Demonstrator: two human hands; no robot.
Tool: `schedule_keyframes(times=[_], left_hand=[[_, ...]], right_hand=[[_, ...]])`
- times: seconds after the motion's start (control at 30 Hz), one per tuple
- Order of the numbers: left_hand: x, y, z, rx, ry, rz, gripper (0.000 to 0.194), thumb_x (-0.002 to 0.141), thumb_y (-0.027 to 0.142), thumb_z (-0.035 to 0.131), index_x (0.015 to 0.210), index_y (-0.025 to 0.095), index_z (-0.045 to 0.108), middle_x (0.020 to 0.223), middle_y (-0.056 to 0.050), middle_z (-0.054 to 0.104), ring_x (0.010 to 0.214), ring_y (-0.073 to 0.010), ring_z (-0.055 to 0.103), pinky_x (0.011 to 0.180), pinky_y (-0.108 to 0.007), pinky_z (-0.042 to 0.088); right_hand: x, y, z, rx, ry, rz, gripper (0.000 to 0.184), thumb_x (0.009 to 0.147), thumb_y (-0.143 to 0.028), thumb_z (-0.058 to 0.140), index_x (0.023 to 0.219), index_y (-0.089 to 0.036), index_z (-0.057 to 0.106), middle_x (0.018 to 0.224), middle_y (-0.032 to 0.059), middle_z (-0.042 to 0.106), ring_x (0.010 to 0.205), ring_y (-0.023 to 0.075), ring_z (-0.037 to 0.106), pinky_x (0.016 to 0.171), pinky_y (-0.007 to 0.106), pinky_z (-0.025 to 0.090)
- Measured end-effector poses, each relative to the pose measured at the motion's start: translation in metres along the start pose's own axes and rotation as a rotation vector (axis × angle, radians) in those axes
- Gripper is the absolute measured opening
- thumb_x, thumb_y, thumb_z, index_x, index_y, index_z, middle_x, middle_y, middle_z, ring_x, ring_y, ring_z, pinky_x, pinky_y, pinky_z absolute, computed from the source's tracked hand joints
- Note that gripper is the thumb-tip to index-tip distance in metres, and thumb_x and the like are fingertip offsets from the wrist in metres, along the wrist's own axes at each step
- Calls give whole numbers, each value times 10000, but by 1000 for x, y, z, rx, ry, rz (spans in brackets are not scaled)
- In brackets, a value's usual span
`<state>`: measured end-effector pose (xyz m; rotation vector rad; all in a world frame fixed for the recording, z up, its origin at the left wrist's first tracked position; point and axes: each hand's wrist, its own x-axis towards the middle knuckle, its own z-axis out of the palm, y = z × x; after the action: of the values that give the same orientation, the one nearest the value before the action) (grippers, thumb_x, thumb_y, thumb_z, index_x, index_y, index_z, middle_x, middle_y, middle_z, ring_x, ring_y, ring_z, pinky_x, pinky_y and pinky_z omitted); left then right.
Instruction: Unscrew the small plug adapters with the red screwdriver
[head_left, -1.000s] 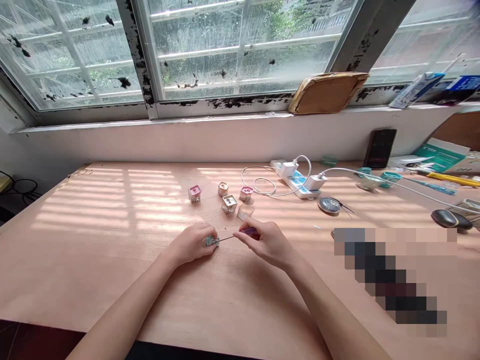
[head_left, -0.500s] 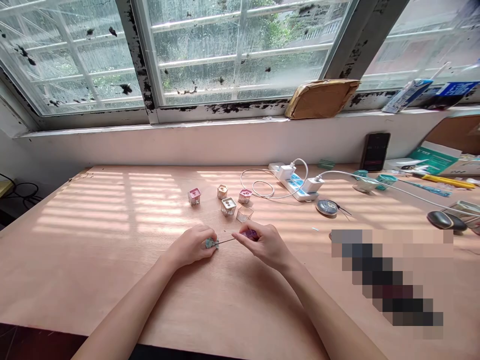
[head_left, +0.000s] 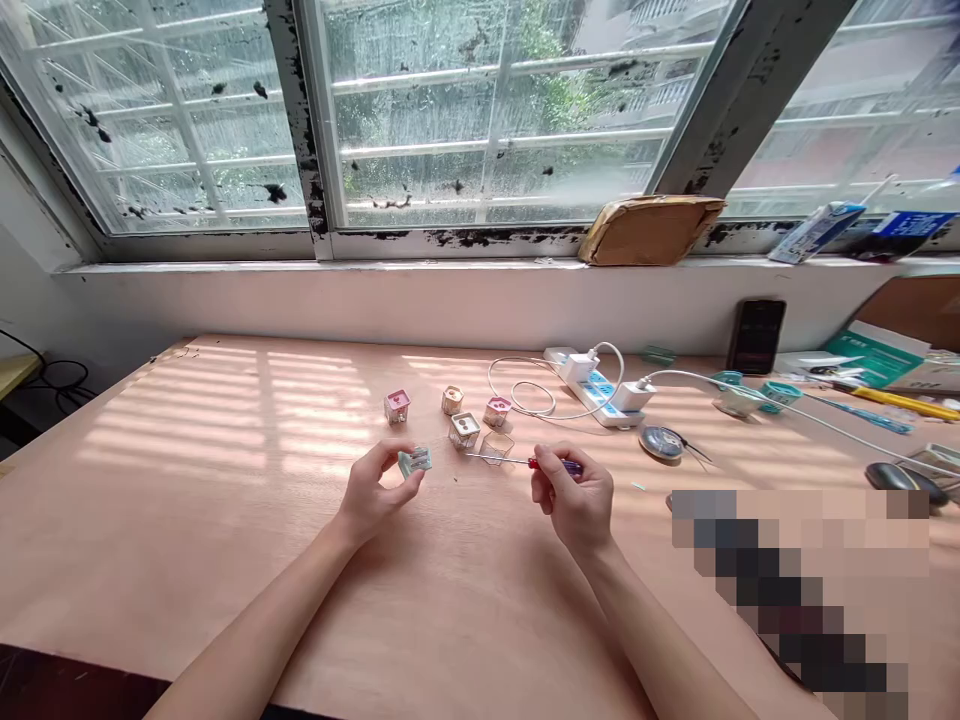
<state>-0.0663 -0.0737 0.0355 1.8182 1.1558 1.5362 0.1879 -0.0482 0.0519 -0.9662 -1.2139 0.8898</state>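
Sunlit plywood bench (head_left: pixel 187 470) beneath a grimy window (head_left: pixel 487 120). Left hand (head_left: pixel 371 495) pinches a small square teal plastic housing (head_left: pixel 415 461). Right hand (head_left: pixel 574 500) clenches a slim screwdriver (head_left: pixel 555 464), its red-and-purple handle to the right, its thin steel shaft lying level and pointing left, just apart from the housing.

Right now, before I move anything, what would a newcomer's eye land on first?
A stained, paint-flaked window fills the top of the view, behind the wooden table. At the table's centre, the left hand holds a small pale teal housing and the right hand a red-handled screwdriver. Just beyond them sits a cluster of small square housings.
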Motion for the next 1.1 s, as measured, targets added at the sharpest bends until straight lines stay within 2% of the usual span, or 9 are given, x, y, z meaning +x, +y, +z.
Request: schedule_keyframes(times=[0.13,0.4,0.83,1.0,1.1], left_hand=[[-1,1,0,48,33,92,202,903,292,633,1083,207,596,959,-52,690,889,-178,685,863,-344,580],[1,6,-2,164,-80,262,312,981,189,513,1283,261,542,1119,-87,608,975,-179,636,839,-314,549],[2,4,-3,159,-68,303,278,965,145,537,1224,235,589,1117,-91,599,955,-172,639,810,-291,548],[-2,1,-2,173,-63,228,286,935,165,578,1211,226,534,1003,-55,644,856,-155,640,779,-285,539],[-3,-1,-2,180,-79,197,224,913,172,597,1123,220,536,979,-45,655,832,-152,638,756,-276,528]], right_hand=[[0,5,0,46,3,19,423,834,-553,730,665,-199,573,416,-26,499,312,106,395,289,213,272],[-2,7,2,96,-9,62,420,815,-537,766,664,-184,598,432,-6,535,330,100,417,302,203,293],[-1,7,3,136,3,79,456,759,-560,807,631,-171,607,412,3,533,321,98,420,292,188,303],[0,8,2,146,0,89,451,760,-553,812,633,-172,609,417,3,538,325,95,425,295,184,309],[0,8,2,146,-4,92,452,762,-555,811,635,-171,610,419,3,540,326,94,424,295,184,311]])
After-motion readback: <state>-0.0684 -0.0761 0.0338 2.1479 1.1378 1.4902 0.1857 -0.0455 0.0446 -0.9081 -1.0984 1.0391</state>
